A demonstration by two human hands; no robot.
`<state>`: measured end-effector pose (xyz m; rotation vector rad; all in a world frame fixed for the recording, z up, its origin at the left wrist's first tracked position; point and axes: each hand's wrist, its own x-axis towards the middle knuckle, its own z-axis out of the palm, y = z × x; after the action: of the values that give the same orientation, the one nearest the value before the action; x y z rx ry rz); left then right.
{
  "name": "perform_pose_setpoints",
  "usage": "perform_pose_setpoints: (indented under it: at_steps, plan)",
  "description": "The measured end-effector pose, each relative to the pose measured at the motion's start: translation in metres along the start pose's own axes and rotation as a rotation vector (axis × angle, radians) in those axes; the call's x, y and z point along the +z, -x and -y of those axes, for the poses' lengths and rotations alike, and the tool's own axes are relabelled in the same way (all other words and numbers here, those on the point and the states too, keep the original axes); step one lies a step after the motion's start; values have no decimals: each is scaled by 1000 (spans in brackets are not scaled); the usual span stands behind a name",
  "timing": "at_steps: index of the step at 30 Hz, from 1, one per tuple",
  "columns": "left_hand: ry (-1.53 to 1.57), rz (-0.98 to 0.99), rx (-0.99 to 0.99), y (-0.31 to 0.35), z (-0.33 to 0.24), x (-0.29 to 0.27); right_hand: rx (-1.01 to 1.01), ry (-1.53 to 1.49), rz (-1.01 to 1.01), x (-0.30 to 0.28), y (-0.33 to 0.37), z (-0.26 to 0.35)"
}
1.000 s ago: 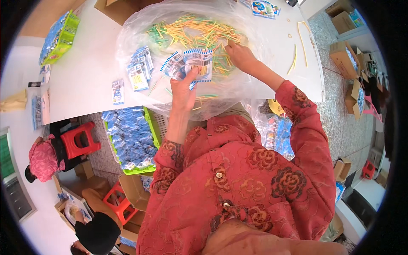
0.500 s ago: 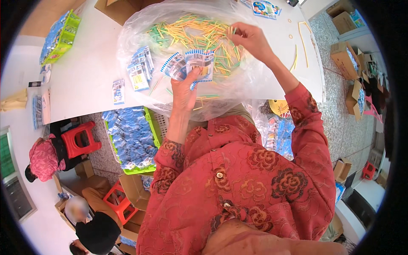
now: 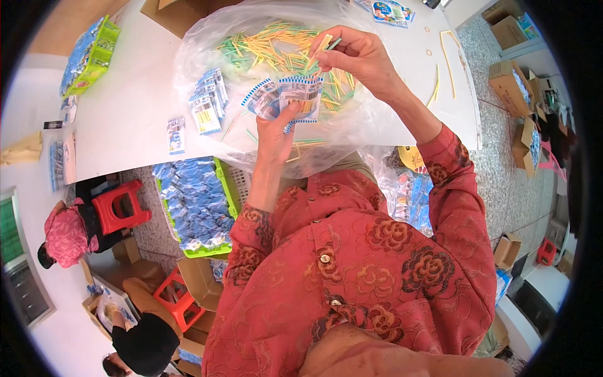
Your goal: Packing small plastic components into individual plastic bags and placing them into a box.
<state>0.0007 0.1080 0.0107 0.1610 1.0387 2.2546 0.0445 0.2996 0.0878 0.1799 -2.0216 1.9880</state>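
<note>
My left hand (image 3: 274,129) holds a fanned bunch of small blue and white printed packets (image 3: 286,94) upright over a large clear plastic bag (image 3: 207,50). Inside the bag lies a heap of thin yellow and green sticks (image 3: 270,50). My right hand (image 3: 358,56) is raised just above the packets and pinches a few yellow and green sticks (image 3: 326,44) between thumb and fingers. A second stack of the same packets (image 3: 207,100) rests in the bag to the left of my left hand.
The bag lies on a white table (image 3: 125,119). A green basket of blue packets (image 3: 198,204) stands below the table edge, another (image 3: 88,56) at the far left. Cardboard boxes (image 3: 509,78) sit at right. Red stools (image 3: 122,204) and two seated people (image 3: 63,232) are at left.
My right hand has come up out of the stick heap with a few sticks and moved left to just above the packets. My left hand has stayed in place.
</note>
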Motion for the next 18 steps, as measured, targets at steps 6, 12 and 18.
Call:
perform_pose_setpoints:
  at_steps: [6, 12, 18]
  plan:
    - [30, -13, -32, 5, -6, 8, -30, 206, 53, 6, 7, 11]
    - [24, -26, -37, 2, -4, 4, -27, 251, 100, 5, 10, 12]
    - [23, 5, -33, 1, -3, 2, -73, 80, 100, -2, 7, 13]
